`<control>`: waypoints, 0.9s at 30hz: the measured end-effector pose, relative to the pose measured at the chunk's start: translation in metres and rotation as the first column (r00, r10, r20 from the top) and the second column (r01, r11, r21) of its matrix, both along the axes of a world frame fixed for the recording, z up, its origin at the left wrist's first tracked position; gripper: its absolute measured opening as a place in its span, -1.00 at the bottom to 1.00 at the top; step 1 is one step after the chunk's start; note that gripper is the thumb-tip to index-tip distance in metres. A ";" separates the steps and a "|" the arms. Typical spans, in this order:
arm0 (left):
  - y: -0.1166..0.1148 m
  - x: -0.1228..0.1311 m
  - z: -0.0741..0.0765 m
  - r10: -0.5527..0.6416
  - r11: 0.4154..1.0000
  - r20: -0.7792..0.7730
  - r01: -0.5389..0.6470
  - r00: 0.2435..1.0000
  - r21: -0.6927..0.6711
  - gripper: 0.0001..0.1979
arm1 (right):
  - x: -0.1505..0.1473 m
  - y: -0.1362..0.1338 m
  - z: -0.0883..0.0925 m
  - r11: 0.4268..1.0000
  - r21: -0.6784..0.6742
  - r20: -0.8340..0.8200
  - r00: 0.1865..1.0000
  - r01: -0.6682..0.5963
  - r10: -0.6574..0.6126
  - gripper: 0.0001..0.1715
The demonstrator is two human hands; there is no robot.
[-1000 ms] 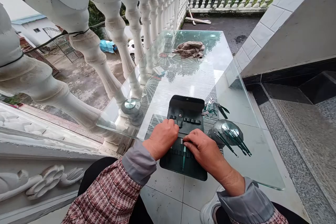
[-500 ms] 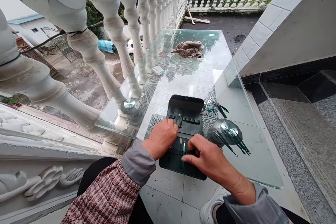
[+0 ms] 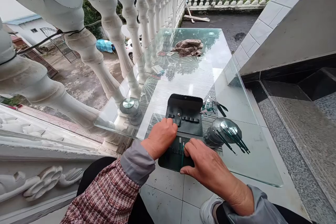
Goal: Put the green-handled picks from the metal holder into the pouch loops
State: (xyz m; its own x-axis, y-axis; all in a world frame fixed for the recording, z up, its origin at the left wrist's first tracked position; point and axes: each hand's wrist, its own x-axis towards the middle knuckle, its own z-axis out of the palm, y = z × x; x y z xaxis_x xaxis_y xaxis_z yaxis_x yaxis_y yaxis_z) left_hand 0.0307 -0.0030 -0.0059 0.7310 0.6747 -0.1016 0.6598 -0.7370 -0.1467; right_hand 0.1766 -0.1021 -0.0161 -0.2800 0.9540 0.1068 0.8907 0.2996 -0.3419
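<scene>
A black tool case lies unfolded at the near edge of a glass table. Rows of elastic loops run across it. My left hand presses on the case's left side with its fingers curled. My right hand rests on the lower half of the case, its fingertips pinched on a thin green-handled tool that sits in the loops. Beside it a second small tool sticks out of the loops.
Several loose green-handled tools lie to the right of the case, with small clippers and scissors behind them. A crumpled cloth sits at the far end. White balusters run along the left and a tiled wall rises at the right.
My right hand has slid down and back towards me along the lower half of the case. The case's near end is now under that hand. My left hand has hardly moved.
</scene>
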 end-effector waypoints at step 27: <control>0.000 0.000 0.002 0.011 1.000 0.013 -0.011 1.000 -0.006 -0.89 | 0.006 0.003 0.007 0.993 -0.113 -0.189 0.980 0.046 -0.067 -0.71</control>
State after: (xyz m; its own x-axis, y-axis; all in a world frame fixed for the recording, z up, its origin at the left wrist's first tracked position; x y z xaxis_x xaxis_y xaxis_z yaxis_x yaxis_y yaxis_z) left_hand 0.0309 -0.0031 -0.0043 0.7252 0.6819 -0.0958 0.6694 -0.7308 -0.1336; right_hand 0.1827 -0.0990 -0.0090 -0.2092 0.9766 0.0496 0.8195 0.2028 -0.5360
